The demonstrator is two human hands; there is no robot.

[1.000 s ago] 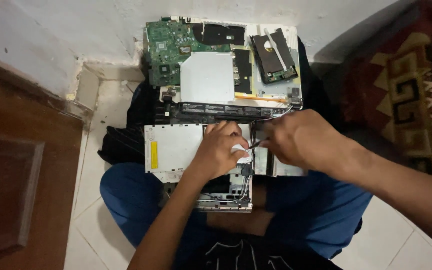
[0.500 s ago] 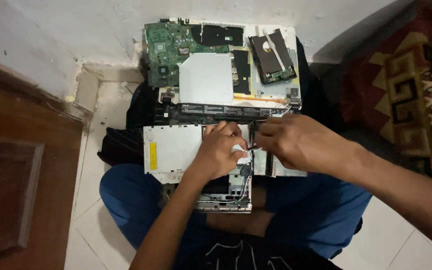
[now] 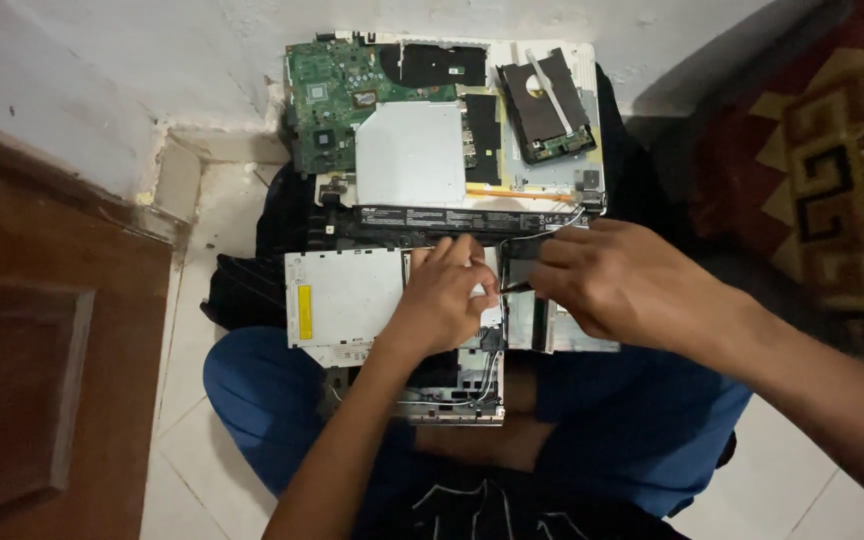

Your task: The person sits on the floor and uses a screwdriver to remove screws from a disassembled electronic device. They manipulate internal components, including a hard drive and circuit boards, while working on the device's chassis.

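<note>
Hands meet over the white laptop shell point(image 3: 347, 300) held on the lap. The left hand point(image 3: 442, 300) is pressed flat on it, fingers spread. The right hand point(image 3: 617, 285) is pinched shut on a thin dark tool point(image 3: 514, 288), pointed left at the other hand's fingertips. The tip is hidden, so what it touches cannot be told. A green board point(image 3: 337, 95) is seen farther up.

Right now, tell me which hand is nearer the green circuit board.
Left. The left hand rests on the silver panel, below the green circuit board. The right hand lies farther off, toward the lower right.
</note>
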